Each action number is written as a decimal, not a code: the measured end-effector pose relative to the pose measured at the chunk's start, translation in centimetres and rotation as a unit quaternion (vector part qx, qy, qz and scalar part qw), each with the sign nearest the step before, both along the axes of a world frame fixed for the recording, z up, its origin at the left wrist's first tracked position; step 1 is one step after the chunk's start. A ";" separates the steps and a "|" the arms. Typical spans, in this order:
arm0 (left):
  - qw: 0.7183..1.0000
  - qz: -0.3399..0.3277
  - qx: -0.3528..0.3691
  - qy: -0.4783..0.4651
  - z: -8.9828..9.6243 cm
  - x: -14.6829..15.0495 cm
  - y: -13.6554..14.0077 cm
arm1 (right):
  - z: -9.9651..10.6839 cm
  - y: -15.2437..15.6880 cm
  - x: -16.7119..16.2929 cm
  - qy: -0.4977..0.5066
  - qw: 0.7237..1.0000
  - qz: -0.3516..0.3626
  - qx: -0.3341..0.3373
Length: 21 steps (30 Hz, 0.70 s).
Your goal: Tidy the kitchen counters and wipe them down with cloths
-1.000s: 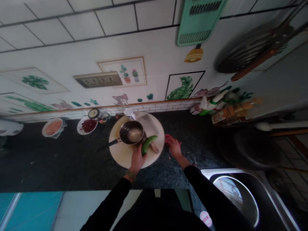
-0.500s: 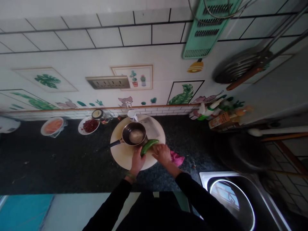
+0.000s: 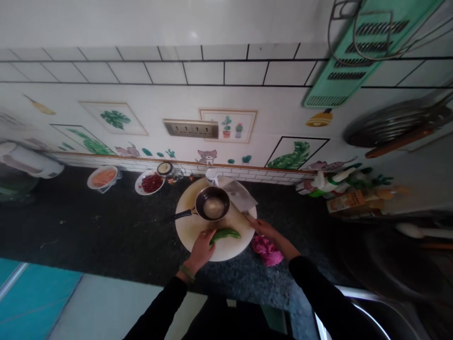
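Observation:
A long green pepper (image 3: 226,233) lies low over the front of the round cutting board (image 3: 187,236). My left hand (image 3: 202,248) is closed around its left end. At the board's right edge, my right hand (image 3: 264,229) has its fingers around the handle of a broad-bladed cleaver (image 3: 240,194); the grip is partly hidden. The pale blade lies at the back right of the board. Behind the pepper sits a small dark pan (image 3: 212,203) with something pale inside, its handle pointing left. A crumpled pink cloth (image 3: 268,250) is just below my right wrist.
A white cup (image 3: 212,176) stands at the board's back edge. Left along the wall are a jar (image 3: 170,173), a plate of red pieces (image 3: 150,182) and a bowl of orange-pink food (image 3: 103,178). Bottles (image 3: 332,182) stand back right; a sink (image 3: 339,293) is front right.
My right hand has left the pepper and moved right to the cleaver's handle. The pepper, still in my left hand, has come nearer to me. The view has shifted.

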<state>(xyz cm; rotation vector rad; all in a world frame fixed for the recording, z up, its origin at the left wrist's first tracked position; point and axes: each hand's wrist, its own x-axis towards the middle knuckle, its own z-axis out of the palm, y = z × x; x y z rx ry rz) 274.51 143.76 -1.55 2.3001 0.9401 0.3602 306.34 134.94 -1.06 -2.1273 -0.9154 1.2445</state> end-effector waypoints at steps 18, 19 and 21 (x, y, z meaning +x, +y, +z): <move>0.988 0.092 0.041 0.118 6.9 15.6 24.6 | -0.9 1.9 10.5 -0.348 0.914 0.168 0.123; 0.988 0.091 0.036 0.119 6.6 15.6 24.8 | -1.0 2.8 11.4 -0.355 0.908 0.178 0.134; 0.988 0.096 0.033 0.116 6.3 14.7 25.0 | -1.2 4.7 12.7 -0.361 0.897 0.202 0.154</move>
